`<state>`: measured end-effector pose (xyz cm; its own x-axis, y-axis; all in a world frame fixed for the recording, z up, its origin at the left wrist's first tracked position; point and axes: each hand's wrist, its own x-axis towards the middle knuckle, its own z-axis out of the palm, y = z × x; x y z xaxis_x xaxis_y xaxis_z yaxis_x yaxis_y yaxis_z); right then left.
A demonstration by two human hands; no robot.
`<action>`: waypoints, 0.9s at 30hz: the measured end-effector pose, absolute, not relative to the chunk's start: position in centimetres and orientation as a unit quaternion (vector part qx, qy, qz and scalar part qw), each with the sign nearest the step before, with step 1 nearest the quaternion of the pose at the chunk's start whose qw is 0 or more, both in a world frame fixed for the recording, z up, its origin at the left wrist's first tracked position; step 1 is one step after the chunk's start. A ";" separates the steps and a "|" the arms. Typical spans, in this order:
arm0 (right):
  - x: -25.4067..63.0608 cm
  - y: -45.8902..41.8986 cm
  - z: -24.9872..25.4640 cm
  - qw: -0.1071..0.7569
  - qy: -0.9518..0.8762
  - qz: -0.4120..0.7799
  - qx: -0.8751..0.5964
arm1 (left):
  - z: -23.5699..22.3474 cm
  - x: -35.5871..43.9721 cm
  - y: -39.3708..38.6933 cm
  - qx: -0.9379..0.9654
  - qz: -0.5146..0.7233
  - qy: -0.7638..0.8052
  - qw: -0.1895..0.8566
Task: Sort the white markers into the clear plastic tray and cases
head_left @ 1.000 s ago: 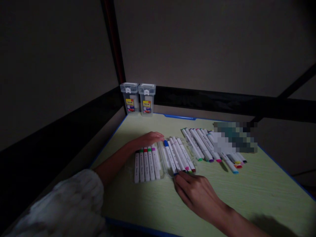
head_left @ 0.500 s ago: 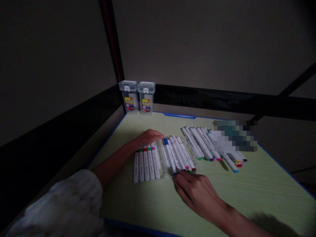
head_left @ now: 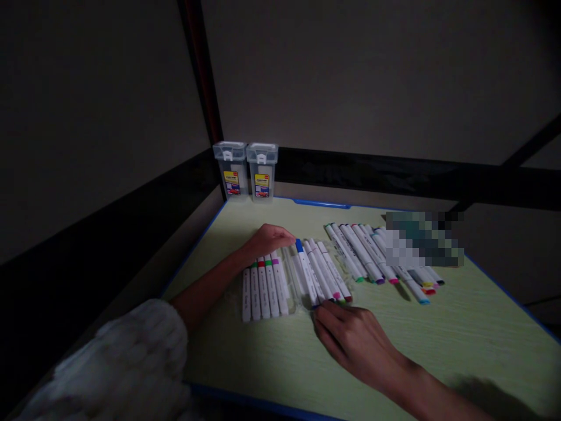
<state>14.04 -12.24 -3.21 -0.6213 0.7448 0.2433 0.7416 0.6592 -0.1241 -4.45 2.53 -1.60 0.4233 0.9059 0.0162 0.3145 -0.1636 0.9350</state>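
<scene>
Behind markers point(head_left: 265, 286), 2 lidded containers point(head_left: 262, 173)

pale yellow-green table point(head_left: 464, 327) with blue edges, white marker point(head_left: 309, 278) with a blue cap right by the left hand point(head_left: 272, 237), yellow labels on the clear boxes point(head_left: 262, 175)

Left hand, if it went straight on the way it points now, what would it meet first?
The left hand would probably meet the blue marker cap first. The two look very close, perhaps touching, but depth is unclear from this view.
</scene>
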 end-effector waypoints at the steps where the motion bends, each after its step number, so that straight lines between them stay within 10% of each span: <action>1: 14.0 -12.2 -3.2 0.135 -0.901 0.007 -0.413 | -1.4 -4.4 2.3 0.686 0.319 0.440 0.484; 27: 14.1 -12.1 -3.3 0.145 -0.906 -0.005 -0.397 | -0.6 -3.2 1.0 0.649 0.435 0.406 0.475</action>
